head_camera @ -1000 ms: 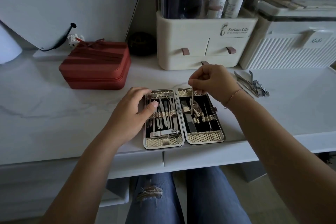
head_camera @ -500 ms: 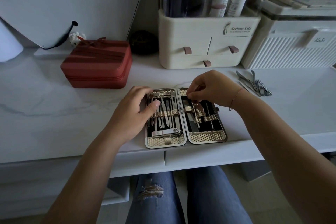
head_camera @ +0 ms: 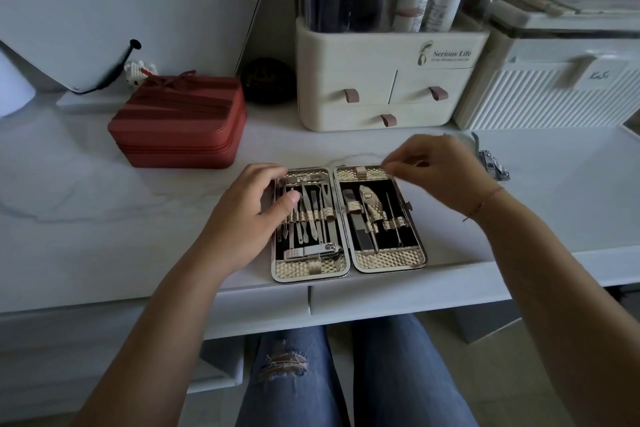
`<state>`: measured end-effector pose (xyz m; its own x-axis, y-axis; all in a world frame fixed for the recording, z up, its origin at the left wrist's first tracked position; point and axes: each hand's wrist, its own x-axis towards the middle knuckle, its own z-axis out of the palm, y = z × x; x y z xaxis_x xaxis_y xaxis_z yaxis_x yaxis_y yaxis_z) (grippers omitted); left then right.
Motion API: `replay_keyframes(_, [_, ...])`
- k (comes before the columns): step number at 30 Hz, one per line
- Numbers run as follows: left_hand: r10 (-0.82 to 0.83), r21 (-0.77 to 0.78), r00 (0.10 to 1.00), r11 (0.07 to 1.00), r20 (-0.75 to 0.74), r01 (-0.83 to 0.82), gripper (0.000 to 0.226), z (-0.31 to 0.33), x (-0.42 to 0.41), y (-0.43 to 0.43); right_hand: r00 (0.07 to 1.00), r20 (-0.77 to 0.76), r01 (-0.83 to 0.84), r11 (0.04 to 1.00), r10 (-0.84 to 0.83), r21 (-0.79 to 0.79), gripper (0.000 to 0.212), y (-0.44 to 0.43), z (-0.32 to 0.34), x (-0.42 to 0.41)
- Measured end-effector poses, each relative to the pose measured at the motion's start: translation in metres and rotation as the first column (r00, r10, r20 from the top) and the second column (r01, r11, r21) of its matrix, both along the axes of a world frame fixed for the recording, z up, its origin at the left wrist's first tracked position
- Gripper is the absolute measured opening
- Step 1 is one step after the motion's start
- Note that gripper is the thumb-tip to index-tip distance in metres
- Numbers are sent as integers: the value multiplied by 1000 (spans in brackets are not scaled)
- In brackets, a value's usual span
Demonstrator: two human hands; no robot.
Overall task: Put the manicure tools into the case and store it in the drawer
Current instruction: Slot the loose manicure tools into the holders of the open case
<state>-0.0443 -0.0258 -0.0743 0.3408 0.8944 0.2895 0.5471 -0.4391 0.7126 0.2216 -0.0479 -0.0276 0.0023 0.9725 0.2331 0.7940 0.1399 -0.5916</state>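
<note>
Hovering right hand [head_camera: 440, 177] curls; left hand [head_camera: 242, 215] presses case [head_camera: 388, 260].

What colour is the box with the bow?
The box is dark red; head view shows it.

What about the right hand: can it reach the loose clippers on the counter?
Probably yes. The clippers lie on the counter just beside the right hand, nothing between them. Whether its grip is empty is too blurred to tell.
</note>
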Motion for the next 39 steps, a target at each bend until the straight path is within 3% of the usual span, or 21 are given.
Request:
replay_keyframes(4, [-2,9,1000,1000,-3,2,42,-1,1,0,932,99,337,934,-349,122,15,-7,-8,47])
replay_keyframes(7, [0,13,1000,1000,-6,0,42,-1,1,1,876,235,417,906,-421,69,19,-7,-17,69])
replay_keyframes(15, [7,24,1000,1000,-17,-6,41,-1,1,1,861,249,436,895,-444,92,14,-2,-17,70])
replay_keyframes(20, [7,27,1000,1000,-15,-6,40,-1,1,1,839,296,471,882,-456,24,13,-3,-15,69])
replay_keyframes(25, [7,22,1000,1000,-16,-7,40,-2,1,1,837,439,407,908,-326,-101,21,1,-5,65])
replay_keyframes(29, [8,16,1000,1000,-12,-8,41,-1,1,0,873,455,310,920,-176,-239,34,2,2,50])
replay_keyframes(33, [4,14,1000,1000,-8,-4,42,-1,1,0,943,291,229,950,-163,-212,23,-4,1,39])
replay_keyframes(36, [8,8,1000,1000,-3,-8,41,-1,1,0,982,-114,114,952,-151,-283,14,-10,2,29])
replay_keyframes(39, [7,12,1000,1000,-3,-7,40,-2,0,1,895,-430,-31,946,-117,-323,7,-12,-1,21])
